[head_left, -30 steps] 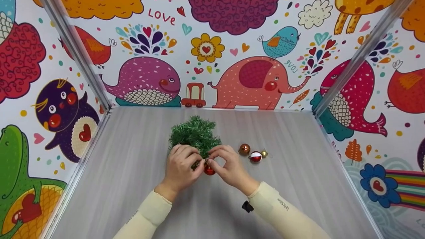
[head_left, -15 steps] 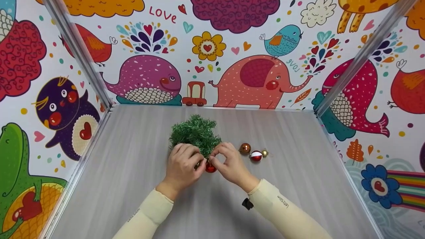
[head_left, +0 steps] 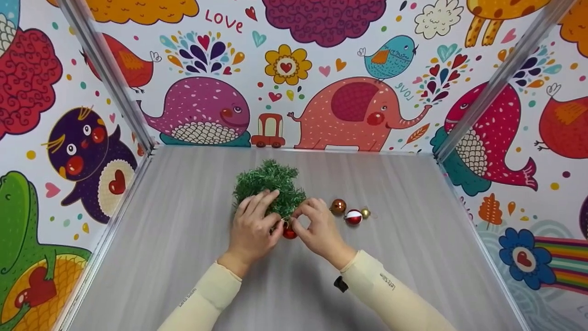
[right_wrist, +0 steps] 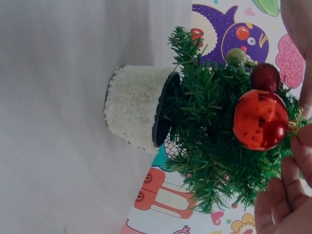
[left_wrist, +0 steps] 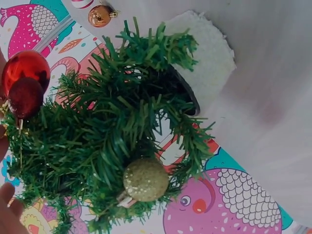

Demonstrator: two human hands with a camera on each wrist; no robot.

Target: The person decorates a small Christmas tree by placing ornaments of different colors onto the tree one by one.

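Note:
A small green artificial Christmas tree [head_left: 271,177] stands in a fuzzy white pot [right_wrist: 134,100]. At its front a shiny red Christmas ball [right_wrist: 257,122] hangs by its gold cap. My right hand [head_left: 321,230] pinches the ball's top between thumb and forefinger. From the other side, the thumb and forefinger of my left hand [head_left: 252,230] close in at the same spot, while its other fingers lie out over the branches. Exactly what the left fingertips pinch is mostly hidden. A dark red glitter ball [right_wrist: 264,75] and a gold glitter ball [left_wrist: 146,180] are on the tree too.
Right of the tree, an orange-brown ball [head_left: 338,206], a red-and-white ball [head_left: 353,217] and a small gold ball [head_left: 365,213] lie on the grey table [head_left: 193,184]. Cartoon-printed walls [head_left: 285,27] with metal edge strips enclose the table.
The outer fingers of my left hand have straightened and reached up over the branches. My right hand stays at the red ball's top, and the tree has hardly moved.

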